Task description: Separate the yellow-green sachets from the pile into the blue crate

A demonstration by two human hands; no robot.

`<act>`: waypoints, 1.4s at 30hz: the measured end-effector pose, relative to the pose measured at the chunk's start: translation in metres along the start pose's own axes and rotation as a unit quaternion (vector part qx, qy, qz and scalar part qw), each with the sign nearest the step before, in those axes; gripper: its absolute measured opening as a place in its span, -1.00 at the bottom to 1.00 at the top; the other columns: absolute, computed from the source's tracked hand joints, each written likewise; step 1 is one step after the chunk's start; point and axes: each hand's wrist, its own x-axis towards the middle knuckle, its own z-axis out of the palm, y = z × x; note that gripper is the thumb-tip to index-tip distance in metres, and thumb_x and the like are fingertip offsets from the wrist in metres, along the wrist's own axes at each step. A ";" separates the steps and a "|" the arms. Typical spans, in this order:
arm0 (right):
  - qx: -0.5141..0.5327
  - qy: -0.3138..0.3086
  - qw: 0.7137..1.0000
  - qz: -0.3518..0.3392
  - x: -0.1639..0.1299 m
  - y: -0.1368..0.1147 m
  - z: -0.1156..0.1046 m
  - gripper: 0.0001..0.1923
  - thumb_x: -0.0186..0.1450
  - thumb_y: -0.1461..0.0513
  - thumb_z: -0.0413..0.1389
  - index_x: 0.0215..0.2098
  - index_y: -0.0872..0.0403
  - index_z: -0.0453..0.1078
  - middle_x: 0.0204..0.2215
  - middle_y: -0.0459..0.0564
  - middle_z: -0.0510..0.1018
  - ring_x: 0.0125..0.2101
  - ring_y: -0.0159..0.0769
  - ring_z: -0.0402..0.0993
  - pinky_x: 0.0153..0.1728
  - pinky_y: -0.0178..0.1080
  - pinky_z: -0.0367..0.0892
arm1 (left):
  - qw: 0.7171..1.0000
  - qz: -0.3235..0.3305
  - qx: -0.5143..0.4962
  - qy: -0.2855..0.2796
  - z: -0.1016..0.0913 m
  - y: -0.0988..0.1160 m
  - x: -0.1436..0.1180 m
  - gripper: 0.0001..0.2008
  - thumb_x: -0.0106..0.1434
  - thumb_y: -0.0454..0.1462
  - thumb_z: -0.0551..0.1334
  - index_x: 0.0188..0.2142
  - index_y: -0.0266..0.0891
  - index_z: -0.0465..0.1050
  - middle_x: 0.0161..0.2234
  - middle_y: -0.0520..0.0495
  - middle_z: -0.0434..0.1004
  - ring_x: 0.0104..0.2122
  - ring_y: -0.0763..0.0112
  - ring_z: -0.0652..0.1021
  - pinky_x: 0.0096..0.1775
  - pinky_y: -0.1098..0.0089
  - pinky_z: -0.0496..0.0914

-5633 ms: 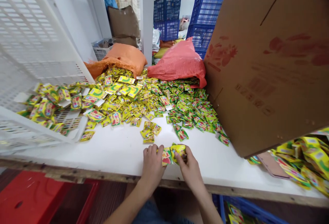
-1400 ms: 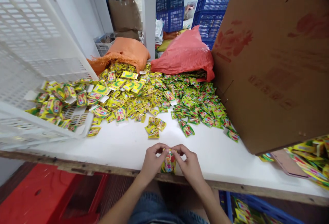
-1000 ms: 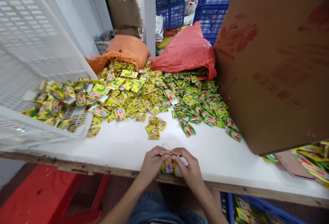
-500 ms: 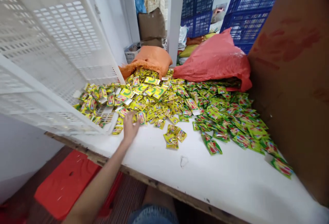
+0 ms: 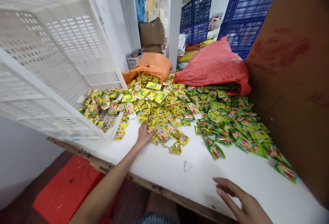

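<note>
The right hand [image 5: 241, 201] is being held nearest, fingers spread and empty above the bare front of the white table [image 5: 164, 169]; the banded bundle gripped by both hands 1 second ago is no longer being shown, so that bundle is being judged finished. Farther out, the left hand [image 5: 144, 135] is now being laid open-fingered on the near edge of the sachet pile [image 5: 180, 107], touching loose sachets without clamping any. The sachets are being seen as small, glossy yellow-green packets with red print, spilling from a tilted white crate [image 5: 51, 80]. Beyond, 2 sacks [image 5: 213, 66] are lying.
</note>
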 end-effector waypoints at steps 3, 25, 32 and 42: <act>0.014 0.008 0.999 -0.028 0.019 -0.028 0.017 -0.68 0.17 0.01 0.04 -0.20 -0.05 0.44 -0.23 0.01 0.56 -0.25 -0.18 0.49 -0.21 -0.22 0.40 | 0.993 0.071 -0.048 -0.079 0.003 0.016 -0.025 -0.30 0.09 -0.01 0.18 0.17 -0.23 0.08 0.15 -0.24 0.18 0.14 0.14 0.21 0.09 0.20 0.11; 0.395 -0.036 0.918 0.024 0.038 -0.074 0.090 -0.56 0.17 -0.06 0.05 -0.18 0.10 0.34 -0.43 -0.04 0.50 -0.56 -0.40 0.36 -0.61 -0.38 0.26 | 0.932 0.089 -0.350 -0.016 0.001 0.104 -0.103 -0.49 0.23 -0.18 0.07 0.17 -0.12 0.03 0.16 -0.18 0.15 0.15 0.18 0.19 0.09 0.15 0.16; 0.135 -0.002 0.990 -0.036 0.049 -0.055 0.092 -0.69 0.28 0.07 -0.07 -0.31 0.07 0.42 -0.44 -0.06 0.52 -0.45 -0.32 0.43 -0.46 -0.34 0.31 | 0.774 -0.134 -0.588 -0.196 0.025 0.103 -0.123 -0.56 -0.03 -0.13 0.34 -0.19 -0.35 0.41 -0.35 -0.21 0.57 -0.32 0.19 0.56 -0.29 0.27 0.43; -0.105 0.169 0.979 0.051 0.156 -0.040 0.075 -0.70 0.19 0.23 0.01 -0.14 0.20 0.33 -0.17 0.25 0.39 -0.09 -0.02 0.24 -0.10 -0.10 0.10 | 0.807 -0.232 -0.534 -0.097 0.023 0.078 -0.129 -0.63 -0.14 -0.10 0.37 -0.45 -0.37 0.47 -0.58 -0.07 0.53 -0.55 0.35 0.53 -0.50 0.41 0.39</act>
